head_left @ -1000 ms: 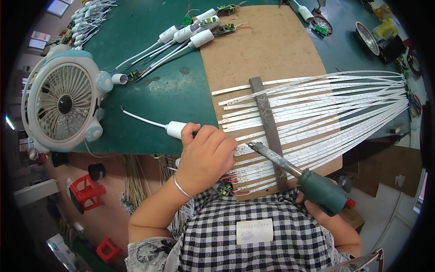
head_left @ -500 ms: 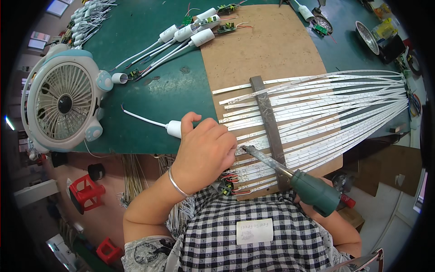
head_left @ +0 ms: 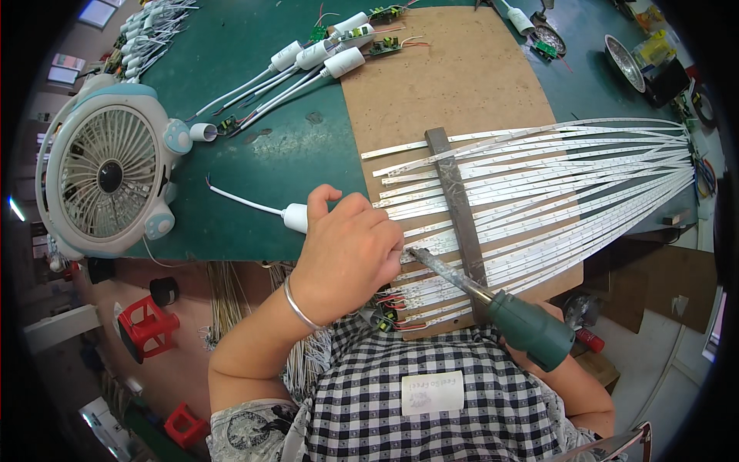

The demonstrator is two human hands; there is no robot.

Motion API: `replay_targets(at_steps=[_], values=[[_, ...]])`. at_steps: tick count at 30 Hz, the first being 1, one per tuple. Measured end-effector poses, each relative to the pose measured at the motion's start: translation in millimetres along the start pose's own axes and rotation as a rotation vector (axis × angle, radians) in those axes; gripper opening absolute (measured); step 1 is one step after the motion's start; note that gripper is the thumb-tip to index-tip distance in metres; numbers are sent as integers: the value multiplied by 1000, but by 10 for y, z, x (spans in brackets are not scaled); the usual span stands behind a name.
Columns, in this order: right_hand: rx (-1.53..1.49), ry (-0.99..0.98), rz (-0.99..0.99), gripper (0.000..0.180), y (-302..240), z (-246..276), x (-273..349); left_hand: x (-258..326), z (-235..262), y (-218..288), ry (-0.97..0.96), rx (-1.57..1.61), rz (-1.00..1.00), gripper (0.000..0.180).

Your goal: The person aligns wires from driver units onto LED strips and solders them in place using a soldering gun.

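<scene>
My left hand (head_left: 346,258) is closed at the left ends of the white LED strips (head_left: 523,196), fingertips pinched together; what they hold is hidden beneath them. A white cylindrical cap (head_left: 295,218) with a cable shows beside it, partly covered by the hand. Mostly behind the green handle, my right hand (head_left: 517,353) grips a soldering iron (head_left: 535,331). The iron's dark tip sits right beside my left fingertips, over the strip ends. Across the strips lies a dark flat bar (head_left: 454,204). Small circuit parts with red wires (head_left: 389,304) show at the nearest strip ends.
A brown board (head_left: 446,69) lies under the strips on the green table (head_left: 254,173). White caps with cables and circuit boards (head_left: 315,54) lie at the back. To the left stands a fan (head_left: 108,177). A metal dish (head_left: 623,64) is far right.
The soldering iron's handle has shifted slightly left, its tip still by the strip ends. My left hand stays nearly in place, and the strips lie as before.
</scene>
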State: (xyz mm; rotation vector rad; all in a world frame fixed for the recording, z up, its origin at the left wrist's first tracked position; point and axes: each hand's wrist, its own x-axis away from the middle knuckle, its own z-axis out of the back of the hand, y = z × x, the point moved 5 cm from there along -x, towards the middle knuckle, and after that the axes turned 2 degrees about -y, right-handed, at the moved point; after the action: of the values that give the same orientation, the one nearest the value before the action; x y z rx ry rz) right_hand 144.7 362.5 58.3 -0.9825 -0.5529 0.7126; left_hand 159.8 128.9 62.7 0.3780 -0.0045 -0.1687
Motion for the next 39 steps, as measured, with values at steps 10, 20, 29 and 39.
replay_targets(at_steps=[10,20,29,39], values=[[-55,155,-115,16,209,74,208,-29,24,-13,-12,-11,-3,6],[-316,135,-17,27,342,111,319,38,-13,10,54,-7,-19,8],[-395,327,0,44,454,139,428,42,27,61,78,-66,-26,6],[-472,447,34,47,390,278,404,-564,582,-174,217,-289,-157,8]])
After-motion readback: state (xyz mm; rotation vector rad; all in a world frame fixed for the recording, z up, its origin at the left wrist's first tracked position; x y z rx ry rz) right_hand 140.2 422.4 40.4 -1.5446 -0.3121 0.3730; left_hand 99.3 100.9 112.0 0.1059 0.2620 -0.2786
